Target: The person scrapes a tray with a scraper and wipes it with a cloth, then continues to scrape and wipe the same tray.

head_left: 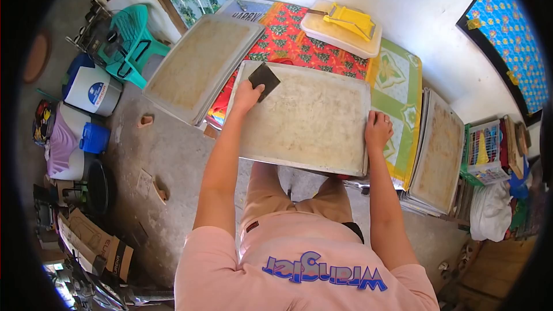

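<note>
The left hand point(246, 97) is gripping a dark scraper point(264, 80) on a baking tray point(311, 121); the right hand point(378, 129) is clasping the tray's edge.

A second tray point(199, 66) leans at upper left, beside a teal plastic chair point(129, 43). A white cutting board point(340, 33) with a yellow tool point(350, 20) lies at top centre. More trays point(439, 152) are stacked at right, near a small basket point(485, 152).

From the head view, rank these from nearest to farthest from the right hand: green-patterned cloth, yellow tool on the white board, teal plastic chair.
Measured from the right hand, on the tray's right edge:
1. Green-patterned cloth, directly beside and under the hand, on the right.
2. Yellow tool on the white board, at the table's far end.
3. Teal plastic chair, far left by the wall.
</note>
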The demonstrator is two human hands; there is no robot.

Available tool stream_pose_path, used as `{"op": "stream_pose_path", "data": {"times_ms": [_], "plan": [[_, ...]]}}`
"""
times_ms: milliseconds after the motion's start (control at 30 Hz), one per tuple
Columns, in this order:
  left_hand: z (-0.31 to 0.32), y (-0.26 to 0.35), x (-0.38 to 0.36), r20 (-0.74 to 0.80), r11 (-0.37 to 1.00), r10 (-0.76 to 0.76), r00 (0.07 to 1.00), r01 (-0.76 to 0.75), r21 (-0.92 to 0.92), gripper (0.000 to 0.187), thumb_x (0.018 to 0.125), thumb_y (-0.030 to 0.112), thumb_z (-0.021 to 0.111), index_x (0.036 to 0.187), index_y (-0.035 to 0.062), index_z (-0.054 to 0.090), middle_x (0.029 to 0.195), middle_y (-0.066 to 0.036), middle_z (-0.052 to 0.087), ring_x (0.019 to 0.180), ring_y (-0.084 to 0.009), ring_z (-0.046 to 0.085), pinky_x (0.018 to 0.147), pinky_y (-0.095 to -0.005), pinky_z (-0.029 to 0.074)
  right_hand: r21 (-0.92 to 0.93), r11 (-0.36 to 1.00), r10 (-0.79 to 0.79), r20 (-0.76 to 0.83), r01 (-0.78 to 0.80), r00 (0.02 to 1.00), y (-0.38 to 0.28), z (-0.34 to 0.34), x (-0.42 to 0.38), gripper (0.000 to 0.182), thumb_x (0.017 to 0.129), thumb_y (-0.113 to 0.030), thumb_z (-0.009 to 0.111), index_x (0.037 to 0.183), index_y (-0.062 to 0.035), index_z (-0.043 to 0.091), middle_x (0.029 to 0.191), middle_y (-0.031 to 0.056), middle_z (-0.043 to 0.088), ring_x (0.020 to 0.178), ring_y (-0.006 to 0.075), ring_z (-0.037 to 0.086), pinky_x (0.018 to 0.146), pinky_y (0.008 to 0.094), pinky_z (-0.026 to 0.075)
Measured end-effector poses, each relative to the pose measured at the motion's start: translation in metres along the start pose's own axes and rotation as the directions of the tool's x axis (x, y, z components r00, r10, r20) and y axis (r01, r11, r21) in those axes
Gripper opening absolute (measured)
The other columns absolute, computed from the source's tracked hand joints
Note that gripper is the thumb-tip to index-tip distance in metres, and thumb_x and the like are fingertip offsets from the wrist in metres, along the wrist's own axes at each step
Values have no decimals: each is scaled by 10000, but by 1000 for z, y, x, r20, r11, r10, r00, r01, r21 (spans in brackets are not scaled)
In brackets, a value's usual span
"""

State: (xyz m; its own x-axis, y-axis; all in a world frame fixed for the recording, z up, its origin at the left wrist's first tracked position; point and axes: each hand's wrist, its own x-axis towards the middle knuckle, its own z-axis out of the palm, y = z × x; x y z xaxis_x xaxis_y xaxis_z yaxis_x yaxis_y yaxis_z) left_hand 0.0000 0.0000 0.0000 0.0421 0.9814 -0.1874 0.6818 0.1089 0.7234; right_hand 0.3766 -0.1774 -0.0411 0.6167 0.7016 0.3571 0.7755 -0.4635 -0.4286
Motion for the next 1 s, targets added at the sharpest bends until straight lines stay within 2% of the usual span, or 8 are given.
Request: {"op": "stream_pose_path", "data": {"times_ms": [67,167,267,367,567,667,767,1000], "plan": [[-9,17,-11,182,993,-88,979,101,-62,451,826,343,706,983,-75,651,924,-265,689,918,-329,697,803,-447,517,6,1000,-5,4,5,1000,-1,-1,0,288,957,-387,531,1019,-139,665,1117,62,621,1110,295,528,971,471,342],[8,-10,0,-163,996,83,983,-78,32,448,819,328,709,961,-90,634,807,-245,679,768,-342,696,697,-436,525,-11,1000,1,-2,-1,1000,1,-2,-9,288,958,-386,528,1013,-139,667,1113,60,623,1105,292,531,972,471,341],[-12,11,-10,70,999,-22,997,24,-29,434,815,320,716,920,-91,626,709,-201,651,614,-308,662,582,-417,511,1,1000,4,11,-4,1000,-1,-4,-10,295,959,-391,525,1012,-138,668,1114,61,623,1107,291,531,975,468,340],[0,-12,12,-48,992,119,992,-116,56,424,817,318,717,881,-90,621,654,-162,625,513,-238,618,498,-386,482,5,1000,1,-2,-1,1000,-1,-2,-9,296,960,-392,523,1015,-139,668,1115,64,623,1110,290,531,977,465,338],[-14,11,-6,78,998,16,997,-11,-61,370,844,285,707,823,-73,614,618,-150,605,477,-241,596,447,-382,458,21,1000,2,4,-2,1000,-1,-3,-8,298,961,-392,521,1021,-140,669,1117,65,623,1113,291,530,983,461,335],[4,-25,21,-147,991,133,980,-131,26,347,854,264,702,807,-65,605,586,-126,582,443,-226,570,407,-367,427,-5,1000,6,-2,-6,1000,0,0,-8,301,962,-393,519,1022,-140,670,1119,64,624,1113,291,530,987,463,334],[-12,12,-4,108,995,-1,994,12,-101,363,852,276,698,815,-73,609,587,-135,594,463,-239,592,434,-374,444,8,1000,5,2,-5,1000,-1,-2,-8,301,962,-393,518,1018,-141,672,1121,62,626,1115,292,530,989,465,332],[-5,7,2,18,991,17,1000,-14,-131,342,849,267,701,809,-59,607,570,-122,579,448,-225,570,429,-371,435,18,1000,10,-2,-10,1000,-1,-2,-7,291,957,-387,528,1014,-141,674,1112,62,628,1121,291,529,987,463,336]]}}
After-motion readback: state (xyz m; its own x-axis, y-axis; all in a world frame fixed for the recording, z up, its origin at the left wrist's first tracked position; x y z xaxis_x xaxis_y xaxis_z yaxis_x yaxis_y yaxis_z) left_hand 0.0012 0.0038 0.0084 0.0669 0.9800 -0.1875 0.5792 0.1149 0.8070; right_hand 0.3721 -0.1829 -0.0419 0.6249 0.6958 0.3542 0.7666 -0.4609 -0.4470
